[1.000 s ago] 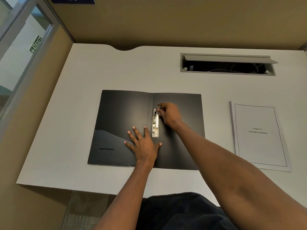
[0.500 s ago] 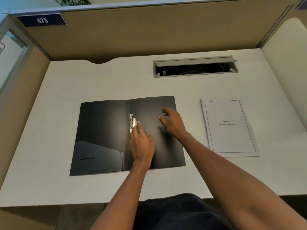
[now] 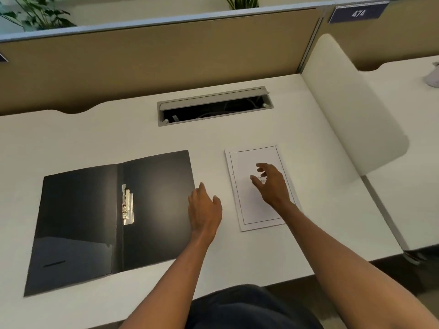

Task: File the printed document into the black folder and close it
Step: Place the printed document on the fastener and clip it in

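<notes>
Nearest the front edge of the white desk (image 3: pixel 308 245), both bare forearms are reaching in over it. The black folder (image 3: pixel 78 214) is lying open and flat toward the desk's left side, its near-left corner close to the front edge; a metal clip (image 3: pixel 127 205) is sitting along the spine, its bright bar raised off the cover.

The left hand (image 3: pixel 205 211) is hovering at the folder's right edge, palm down, fingers loosely together and slightly curled, holding nothing; contact with the cover cannot be told.

To the right, apart from the folder, the printed document (image 3: pixel 242 198) is lying face up, a thin border line framing the page, the text too blurred to read. The right hand (image 3: pixel 272 185) is positioned over its middle, fingers spread wide and curled, gripping nothing; whether the fingertips are touching the paper cannot be told.

Farther back, a grey cable hatch (image 3: pixel 213 100) is standing open in the desk. A tan partition (image 3: pixel 154 58) is running along the back edge, a "474" plate (image 3: pixel 358 13) at its upper right.
</notes>
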{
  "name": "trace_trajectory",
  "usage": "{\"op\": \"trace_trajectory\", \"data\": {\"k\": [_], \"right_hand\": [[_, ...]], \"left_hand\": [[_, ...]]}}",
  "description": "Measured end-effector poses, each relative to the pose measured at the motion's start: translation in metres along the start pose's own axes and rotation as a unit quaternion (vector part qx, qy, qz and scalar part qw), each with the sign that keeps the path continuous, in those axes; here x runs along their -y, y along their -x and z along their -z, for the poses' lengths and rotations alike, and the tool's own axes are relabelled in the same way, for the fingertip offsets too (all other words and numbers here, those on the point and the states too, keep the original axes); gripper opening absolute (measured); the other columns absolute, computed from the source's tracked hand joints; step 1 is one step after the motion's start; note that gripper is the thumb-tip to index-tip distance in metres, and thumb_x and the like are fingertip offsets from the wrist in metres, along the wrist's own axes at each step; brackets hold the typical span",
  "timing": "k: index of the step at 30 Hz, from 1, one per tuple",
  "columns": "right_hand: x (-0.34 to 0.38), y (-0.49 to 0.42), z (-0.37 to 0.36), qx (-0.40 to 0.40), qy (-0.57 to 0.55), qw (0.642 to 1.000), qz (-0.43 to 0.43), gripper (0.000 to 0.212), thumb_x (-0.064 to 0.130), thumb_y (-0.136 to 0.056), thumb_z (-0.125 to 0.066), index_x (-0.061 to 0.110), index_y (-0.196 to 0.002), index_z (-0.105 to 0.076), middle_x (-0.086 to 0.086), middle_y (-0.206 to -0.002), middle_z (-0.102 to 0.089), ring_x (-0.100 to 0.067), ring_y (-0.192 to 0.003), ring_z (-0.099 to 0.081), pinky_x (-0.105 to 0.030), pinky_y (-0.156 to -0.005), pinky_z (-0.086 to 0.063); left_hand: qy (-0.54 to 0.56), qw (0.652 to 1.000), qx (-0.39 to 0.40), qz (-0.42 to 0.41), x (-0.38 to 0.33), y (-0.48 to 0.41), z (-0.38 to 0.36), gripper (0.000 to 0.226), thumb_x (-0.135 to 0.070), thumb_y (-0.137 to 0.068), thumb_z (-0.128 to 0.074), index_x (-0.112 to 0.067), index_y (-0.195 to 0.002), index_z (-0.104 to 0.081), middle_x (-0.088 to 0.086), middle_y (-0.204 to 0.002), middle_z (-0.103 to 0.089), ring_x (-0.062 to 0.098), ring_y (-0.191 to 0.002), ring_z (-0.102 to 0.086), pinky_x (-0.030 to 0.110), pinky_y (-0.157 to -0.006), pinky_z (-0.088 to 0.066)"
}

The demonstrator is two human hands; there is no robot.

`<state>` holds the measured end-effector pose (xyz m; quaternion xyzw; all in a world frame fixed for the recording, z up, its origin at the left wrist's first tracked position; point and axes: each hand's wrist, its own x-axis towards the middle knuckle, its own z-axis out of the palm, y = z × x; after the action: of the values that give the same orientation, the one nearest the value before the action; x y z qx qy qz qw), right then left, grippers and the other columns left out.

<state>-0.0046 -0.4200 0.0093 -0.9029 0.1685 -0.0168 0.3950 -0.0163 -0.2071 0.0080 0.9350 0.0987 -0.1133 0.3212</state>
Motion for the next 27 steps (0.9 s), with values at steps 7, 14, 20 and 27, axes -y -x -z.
{"op": "trace_trajectory", "data": {"k": [7, 14, 20, 27], "right_hand": [[-0.054, -0.018, 0.041, -0.016, 0.022, 0.999, -0.043, 0.045, 0.036, -0.092, -0.070, 0.019, -0.132, -0.059, 0.001, -0.122, -0.061, -0.017, -0.110, -0.060, -0.037, -0.088, -0.053], [-0.080, -0.026, 0.052, -0.026, 0.062, 0.989, -0.133, 0.059, 0.038, -0.093, -0.066, 0.011, -0.143, -0.050, -0.008, -0.139, -0.052, -0.027, -0.132, -0.048, -0.046, -0.101, -0.049], [-0.073, -0.027, 0.042, -0.005, 0.047, 0.986, -0.159, 0.059, 0.027, -0.096, -0.061, 0.006, -0.148, -0.042, -0.011, -0.142, -0.047, -0.029, -0.133, -0.046, -0.042, -0.103, -0.045], [-0.068, -0.019, 0.034, 0.025, 0.112, 0.985, -0.125, 0.067, 0.024, -0.093, -0.070, 0.010, -0.151, -0.039, -0.010, -0.142, -0.044, -0.028, -0.134, -0.042, -0.037, -0.100, -0.046]], "left_hand": [[0.005, 0.998, 0.036, 0.047, -0.048, -0.001, -0.046, 0.061, -0.029, -0.102, -0.051, -0.011, -0.158, -0.032, 0.008, -0.159, -0.040, 0.027, -0.146, -0.040, 0.042, -0.113, -0.041], [0.007, 0.994, 0.015, 0.110, -0.081, -0.004, -0.074, 0.045, -0.022, -0.100, -0.055, -0.005, -0.141, -0.047, 0.012, -0.145, -0.045, 0.028, -0.137, -0.043, 0.043, -0.100, -0.053], [0.001, 0.990, -0.008, 0.138, -0.096, 0.002, -0.091, 0.042, -0.018, -0.095, -0.058, -0.003, -0.133, -0.051, 0.012, -0.138, -0.047, 0.030, -0.128, -0.045, 0.040, -0.098, -0.050], [0.064, 0.971, -0.022, 0.231, -0.110, -0.010, -0.098, 0.049, -0.023, -0.092, -0.063, -0.002, -0.134, -0.048, 0.017, -0.140, -0.046, 0.036, -0.132, -0.043, 0.048, -0.105, -0.041]]}}
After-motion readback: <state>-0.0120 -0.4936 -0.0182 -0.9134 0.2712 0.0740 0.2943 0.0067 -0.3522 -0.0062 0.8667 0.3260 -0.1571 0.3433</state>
